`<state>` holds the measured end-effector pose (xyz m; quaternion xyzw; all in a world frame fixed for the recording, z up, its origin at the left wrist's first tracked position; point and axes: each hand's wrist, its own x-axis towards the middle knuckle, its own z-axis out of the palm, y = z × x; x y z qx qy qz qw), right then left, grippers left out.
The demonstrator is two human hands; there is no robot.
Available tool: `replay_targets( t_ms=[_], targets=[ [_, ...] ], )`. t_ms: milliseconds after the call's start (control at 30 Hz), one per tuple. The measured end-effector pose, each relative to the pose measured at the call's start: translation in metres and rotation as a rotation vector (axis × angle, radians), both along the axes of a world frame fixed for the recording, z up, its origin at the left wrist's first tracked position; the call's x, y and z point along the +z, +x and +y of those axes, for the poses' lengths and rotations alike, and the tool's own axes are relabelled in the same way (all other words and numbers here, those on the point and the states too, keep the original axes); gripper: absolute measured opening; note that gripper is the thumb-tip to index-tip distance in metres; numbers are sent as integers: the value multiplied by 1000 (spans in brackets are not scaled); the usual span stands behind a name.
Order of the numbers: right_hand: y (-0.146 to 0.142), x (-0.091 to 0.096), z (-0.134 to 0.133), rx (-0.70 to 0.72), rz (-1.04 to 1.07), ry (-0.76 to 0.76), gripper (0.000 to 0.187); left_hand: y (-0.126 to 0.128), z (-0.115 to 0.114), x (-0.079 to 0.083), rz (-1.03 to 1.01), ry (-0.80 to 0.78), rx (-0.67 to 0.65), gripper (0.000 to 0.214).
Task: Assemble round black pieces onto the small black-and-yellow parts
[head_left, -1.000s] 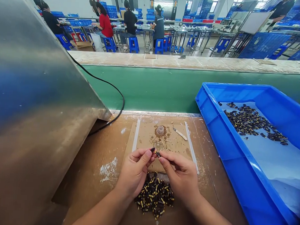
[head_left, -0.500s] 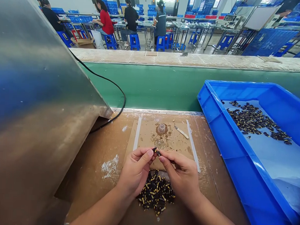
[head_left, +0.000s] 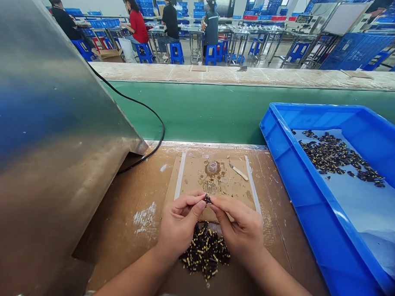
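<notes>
Between the fingertips of both hands is a small black part (head_left: 208,199), too small to name more exactly. My left hand (head_left: 179,220) pinches it from the left with thumb and forefinger. From the other side my right hand (head_left: 242,223) grips it the same way, and the two hands nearly meet. Below them lies a pile of small black parts with yellow ends (head_left: 206,254). Just beyond the hands, a taped cardboard sheet (head_left: 191,178) bears a small clear domed cup (head_left: 213,167) on a wet-looking stain, and a white-handled knife (head_left: 238,172).
A blue crate (head_left: 299,199) on the right holds many black and yellow parts (head_left: 336,155) on a pale liner. At left stands a large metal housing (head_left: 55,138), with a black cable (head_left: 161,121) curving beside it. Several people sit at benches beyond the green belt (head_left: 211,112).
My left fingertips have closed in on the small part and shifted slightly right, nearer the right hand. Less of the part shows now. My right hand has barely moved.
</notes>
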<state>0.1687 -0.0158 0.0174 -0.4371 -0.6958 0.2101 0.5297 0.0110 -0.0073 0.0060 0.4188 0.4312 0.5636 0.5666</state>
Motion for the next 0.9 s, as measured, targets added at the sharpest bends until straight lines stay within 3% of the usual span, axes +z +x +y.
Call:
replay_targets(
  t_ms=[167, 533, 900],
  targets=[
    [2, -2, 0, -18, -45, 15, 34, 2, -2, 5, 170, 114, 51, 9],
    [5, -3, 0, -58, -124, 145, 42, -2, -2, -2, 375, 395, 49, 25],
    [6, -6, -7, 12, -172, 315, 64, -2, -5, 5, 361, 444, 145, 16]
  ],
)
